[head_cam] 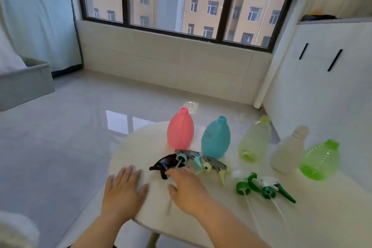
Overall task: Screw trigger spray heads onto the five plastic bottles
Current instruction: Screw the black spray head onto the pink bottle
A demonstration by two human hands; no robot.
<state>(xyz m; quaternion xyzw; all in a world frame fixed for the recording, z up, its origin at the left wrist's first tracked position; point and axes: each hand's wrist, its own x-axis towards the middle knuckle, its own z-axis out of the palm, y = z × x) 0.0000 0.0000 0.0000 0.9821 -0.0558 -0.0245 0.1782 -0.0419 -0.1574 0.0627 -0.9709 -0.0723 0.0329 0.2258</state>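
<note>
Uncapped bottles stand in a row on the white table point(201, 219): pink point(180, 130), teal point(215, 139), pale yellow-green point(255, 140), frosted white point(289, 151), bright green point(320, 160). In front of them lie loose trigger spray heads: a black one point(164, 164), a grey and teal one point(188, 156), a grey and yellow one point(216, 167), and two green and white ones point(261, 186). My left hand point(123, 189) lies flat and open on the table's left edge. My right hand point(186, 187) hovers open just in front of the black head, fingertips close to it.
The table's left and near edges drop off to a glossy tiled floor point(70, 127). A white cabinet point(326, 70) stands at the right, a grey box point(26, 82) at the far left, and a window wall behind.
</note>
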